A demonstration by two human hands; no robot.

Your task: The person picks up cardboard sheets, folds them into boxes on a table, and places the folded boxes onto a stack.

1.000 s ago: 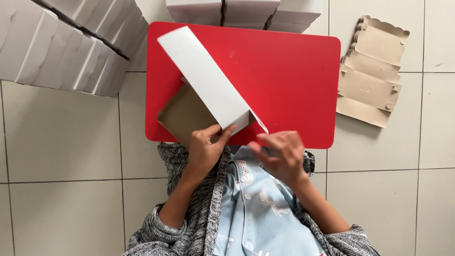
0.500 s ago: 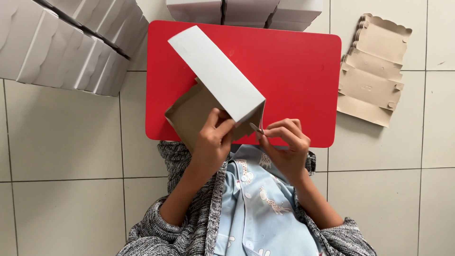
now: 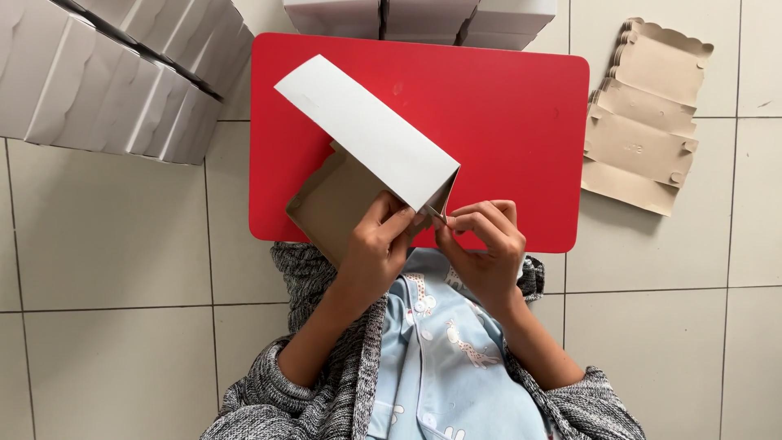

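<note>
White cardboard box (image 3: 366, 134) half-folded over the red table (image 3: 505, 114); left hand (image 3: 376, 251) grips it; right hand (image 3: 487, 244) pinches its corner.

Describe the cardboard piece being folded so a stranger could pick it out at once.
Start at the red table in the middle of the tiled floor. At its near edge, both hands, left and right, pinch a half-folded box blank. Unlike the flat brown blanks stacked to the right, it stands open, white outside and brown inside.
</note>
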